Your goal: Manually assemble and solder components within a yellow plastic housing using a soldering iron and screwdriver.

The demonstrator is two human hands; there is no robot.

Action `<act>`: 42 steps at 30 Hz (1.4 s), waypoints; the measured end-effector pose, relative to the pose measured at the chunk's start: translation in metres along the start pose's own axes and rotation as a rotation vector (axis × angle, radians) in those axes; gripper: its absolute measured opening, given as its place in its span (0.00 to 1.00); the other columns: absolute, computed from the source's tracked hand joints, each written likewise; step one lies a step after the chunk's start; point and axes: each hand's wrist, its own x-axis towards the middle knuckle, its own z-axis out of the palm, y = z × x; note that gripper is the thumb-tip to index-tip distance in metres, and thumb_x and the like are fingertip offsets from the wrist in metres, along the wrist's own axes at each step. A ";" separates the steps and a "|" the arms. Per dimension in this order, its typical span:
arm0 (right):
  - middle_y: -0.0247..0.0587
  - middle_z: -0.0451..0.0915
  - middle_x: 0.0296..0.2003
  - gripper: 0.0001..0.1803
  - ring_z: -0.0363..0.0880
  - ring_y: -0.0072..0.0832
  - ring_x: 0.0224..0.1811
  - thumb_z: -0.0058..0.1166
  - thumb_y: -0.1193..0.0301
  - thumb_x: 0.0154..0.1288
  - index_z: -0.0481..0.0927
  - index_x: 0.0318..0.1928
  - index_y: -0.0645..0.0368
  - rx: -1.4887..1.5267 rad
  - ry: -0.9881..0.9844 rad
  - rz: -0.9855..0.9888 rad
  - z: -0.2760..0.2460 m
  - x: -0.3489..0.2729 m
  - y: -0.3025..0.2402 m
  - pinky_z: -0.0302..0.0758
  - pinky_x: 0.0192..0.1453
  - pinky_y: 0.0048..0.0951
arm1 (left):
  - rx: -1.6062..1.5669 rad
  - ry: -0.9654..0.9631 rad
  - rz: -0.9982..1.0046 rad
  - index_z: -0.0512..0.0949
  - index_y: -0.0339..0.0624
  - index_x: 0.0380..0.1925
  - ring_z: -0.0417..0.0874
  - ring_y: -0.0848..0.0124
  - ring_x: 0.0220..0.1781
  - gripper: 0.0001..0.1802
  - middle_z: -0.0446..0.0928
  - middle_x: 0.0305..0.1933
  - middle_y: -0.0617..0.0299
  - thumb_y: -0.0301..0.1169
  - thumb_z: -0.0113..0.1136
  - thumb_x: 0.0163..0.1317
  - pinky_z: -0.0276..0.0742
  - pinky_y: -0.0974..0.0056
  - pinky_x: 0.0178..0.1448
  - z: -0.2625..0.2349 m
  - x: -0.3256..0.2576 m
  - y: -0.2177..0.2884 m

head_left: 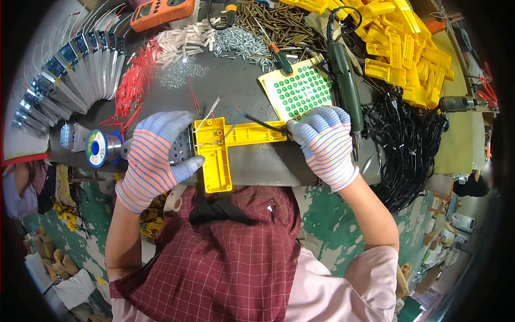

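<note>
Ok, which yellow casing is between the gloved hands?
The yellow casing at centre, between the left hand and right hand; the other casings lie heaped at upper right.

An orange meter (162, 14) stands at the bench's far edge, near white pieces (185, 38), silver screws (241, 44) and longer brass-coloured screws (279, 24). Red wires (134, 80) lie heaped on the left, with a solder spool (111, 147) nearer. A green-dotted sheet (267, 86) lies beside a dark green power screwdriver (344, 80); black cables (407, 147) pile up on the right.
</note>
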 end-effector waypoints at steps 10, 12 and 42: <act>0.34 0.78 0.32 0.13 0.77 0.36 0.43 0.56 0.68 0.51 0.82 0.41 0.50 -0.149 -0.104 -0.077 -0.011 0.006 -0.013 0.71 0.58 0.46 | 0.062 -0.106 0.065 0.66 0.41 0.67 0.71 0.44 0.64 0.53 0.72 0.61 0.43 0.57 0.72 0.42 0.66 0.47 0.68 -0.015 0.030 0.012; 0.33 0.76 0.30 0.13 0.77 0.35 0.40 0.58 0.70 0.48 0.83 0.38 0.49 -0.136 -0.078 -0.057 -0.008 0.004 -0.014 0.72 0.55 0.45 | 0.098 -0.111 0.106 0.65 0.44 0.68 0.69 0.43 0.66 0.55 0.70 0.63 0.42 0.60 0.71 0.42 0.63 0.46 0.70 -0.004 0.049 0.022; 0.34 0.74 0.28 0.13 0.73 0.35 0.31 0.67 0.58 0.49 0.80 0.29 0.50 0.330 0.115 -0.068 0.037 0.049 -0.055 0.67 0.36 0.40 | 0.286 0.057 0.090 0.78 0.44 0.27 0.80 0.62 0.40 0.07 0.74 0.31 0.59 0.31 0.61 0.46 0.71 0.42 0.67 0.034 0.006 0.055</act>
